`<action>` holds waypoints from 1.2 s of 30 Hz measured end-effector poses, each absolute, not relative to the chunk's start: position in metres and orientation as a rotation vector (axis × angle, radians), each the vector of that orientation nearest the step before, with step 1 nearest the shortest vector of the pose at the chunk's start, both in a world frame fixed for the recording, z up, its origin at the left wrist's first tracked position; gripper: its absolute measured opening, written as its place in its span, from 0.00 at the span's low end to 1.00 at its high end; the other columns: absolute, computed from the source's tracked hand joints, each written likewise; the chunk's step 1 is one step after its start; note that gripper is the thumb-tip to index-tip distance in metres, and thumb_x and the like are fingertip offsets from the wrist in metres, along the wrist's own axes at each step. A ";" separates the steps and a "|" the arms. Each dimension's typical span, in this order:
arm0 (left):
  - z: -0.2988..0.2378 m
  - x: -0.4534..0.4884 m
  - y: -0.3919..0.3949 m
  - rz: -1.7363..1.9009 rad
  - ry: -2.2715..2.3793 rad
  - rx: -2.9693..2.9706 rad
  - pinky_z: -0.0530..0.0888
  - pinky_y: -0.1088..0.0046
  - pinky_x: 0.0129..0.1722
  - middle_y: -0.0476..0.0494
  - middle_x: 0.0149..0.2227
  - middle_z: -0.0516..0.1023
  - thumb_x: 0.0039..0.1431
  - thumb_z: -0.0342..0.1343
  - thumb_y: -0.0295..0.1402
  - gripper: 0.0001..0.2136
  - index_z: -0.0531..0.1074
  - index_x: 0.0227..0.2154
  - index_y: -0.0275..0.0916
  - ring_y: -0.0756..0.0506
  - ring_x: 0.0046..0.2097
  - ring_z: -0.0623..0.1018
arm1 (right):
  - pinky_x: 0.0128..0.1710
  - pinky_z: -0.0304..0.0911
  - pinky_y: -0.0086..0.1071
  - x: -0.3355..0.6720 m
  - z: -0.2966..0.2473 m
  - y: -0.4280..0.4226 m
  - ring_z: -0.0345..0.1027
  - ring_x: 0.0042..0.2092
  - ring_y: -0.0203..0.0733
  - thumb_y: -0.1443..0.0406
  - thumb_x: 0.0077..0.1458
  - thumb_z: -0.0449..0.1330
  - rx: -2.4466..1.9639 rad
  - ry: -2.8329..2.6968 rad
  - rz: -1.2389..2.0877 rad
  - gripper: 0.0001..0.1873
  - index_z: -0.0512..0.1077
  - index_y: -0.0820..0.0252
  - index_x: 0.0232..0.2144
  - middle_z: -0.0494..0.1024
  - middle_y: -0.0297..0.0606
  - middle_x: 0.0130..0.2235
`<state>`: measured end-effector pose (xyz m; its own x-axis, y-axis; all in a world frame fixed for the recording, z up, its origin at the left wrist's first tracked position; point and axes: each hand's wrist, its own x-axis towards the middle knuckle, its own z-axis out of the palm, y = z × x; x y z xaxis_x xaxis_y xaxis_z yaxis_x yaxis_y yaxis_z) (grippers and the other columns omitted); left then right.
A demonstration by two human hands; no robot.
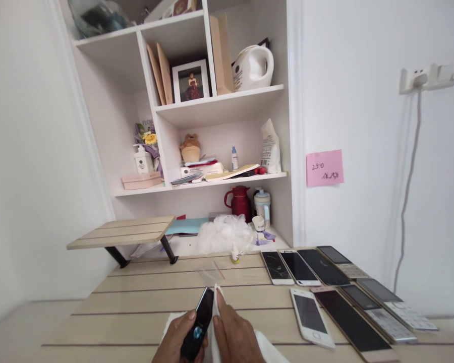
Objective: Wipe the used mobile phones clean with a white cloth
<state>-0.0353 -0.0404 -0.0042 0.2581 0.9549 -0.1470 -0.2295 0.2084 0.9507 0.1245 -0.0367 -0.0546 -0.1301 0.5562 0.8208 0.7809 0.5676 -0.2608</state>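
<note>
Head view: the left hand [178, 337] grips a black phone [201, 325] low over the slatted table [132, 315], long axis slanting away rightward; the right hand [237, 330], alongside, pinches white cloth [213, 337] beside its right edge.

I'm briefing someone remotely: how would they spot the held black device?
Find the striped table below the shelves, then the left hand at bottom centre. It grips the black device, which, unlike the phones lying at right, shows a round blue spot.
</note>
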 end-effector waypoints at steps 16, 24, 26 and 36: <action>-0.004 -0.032 -0.039 1.027 0.900 0.956 0.58 0.79 0.13 0.45 0.18 0.75 0.46 0.67 0.52 0.21 0.72 0.23 0.37 0.51 0.15 0.69 | 0.25 0.69 0.32 0.122 -0.051 -0.037 0.74 0.27 0.43 0.65 0.71 0.37 -1.081 -1.807 -0.286 0.29 0.38 0.59 0.71 0.76 0.37 0.32; -0.024 -0.038 -0.026 1.088 0.906 0.683 0.66 0.80 0.16 0.45 0.21 0.78 0.49 0.68 0.43 0.15 0.72 0.27 0.37 0.50 0.18 0.73 | 0.24 0.67 0.30 0.127 -0.047 -0.039 0.72 0.27 0.41 0.66 0.70 0.43 -1.018 -1.837 -0.355 0.20 0.60 0.61 0.61 0.72 0.39 0.34; -0.025 -0.039 -0.023 1.076 0.905 0.676 0.66 0.80 0.16 0.44 0.21 0.79 0.49 0.68 0.43 0.15 0.72 0.27 0.37 0.49 0.18 0.74 | 0.29 0.70 0.29 0.129 -0.047 -0.039 0.74 0.30 0.40 0.69 0.68 0.44 -1.019 -1.841 -0.287 0.20 0.61 0.59 0.60 0.72 0.39 0.36; -0.021 -0.033 -0.032 1.042 0.881 0.845 0.64 0.79 0.17 0.46 0.18 0.76 0.46 0.68 0.51 0.21 0.73 0.26 0.36 0.51 0.17 0.70 | 0.29 0.70 0.29 0.126 -0.059 -0.034 0.77 0.34 0.41 0.70 0.64 0.50 -0.975 -1.900 -0.348 0.13 0.64 0.55 0.49 0.78 0.37 0.38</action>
<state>-0.0328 -0.0315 -0.0212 0.2527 0.9477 -0.1949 -0.3498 0.2774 0.8948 0.1256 -0.0344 -0.0592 -0.2427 0.4831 0.8412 0.7500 0.6434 -0.1531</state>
